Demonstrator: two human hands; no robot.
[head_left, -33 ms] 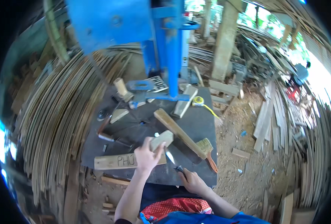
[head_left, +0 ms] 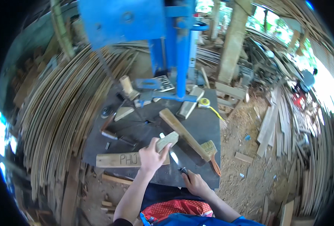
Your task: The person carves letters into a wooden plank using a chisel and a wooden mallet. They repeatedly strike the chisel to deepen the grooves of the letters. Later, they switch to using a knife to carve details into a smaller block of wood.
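In my left hand (head_left: pixel 150 154) is a small grey-brown wooden block (head_left: pixel 167 141) with an angled end, the fingers wrapped round its near part. My right hand (head_left: pixel 198 184) grips the dark handle of a knife (head_left: pixel 176 159). Its shiny blade slants up to the left and passes behind the block; a bit of bright metal shows past the block's far edge. Below the left hand lies a flat board (head_left: pixel 116 160) with dark lettering. A long wooden bar (head_left: pixel 184 133) rests to the right of the block, with a brush (head_left: pixel 211 154) at its near end.
The dark table (head_left: pixel 129 128) carries a yellow tape measure (head_left: pixel 204 102), a wood-handled tool (head_left: pixel 108 130) and wood offcuts. A blue machine column (head_left: pixel 180 56) rises at the back, its thin blade reaching the table. Stacked wood strips (head_left: pixel 61 124) stand left; a person (head_left: pixel 306 79) is far right.
The whole view has shifted slightly. Both hands keep their holds, and a little more of the knife blade shows between the block and the right hand.
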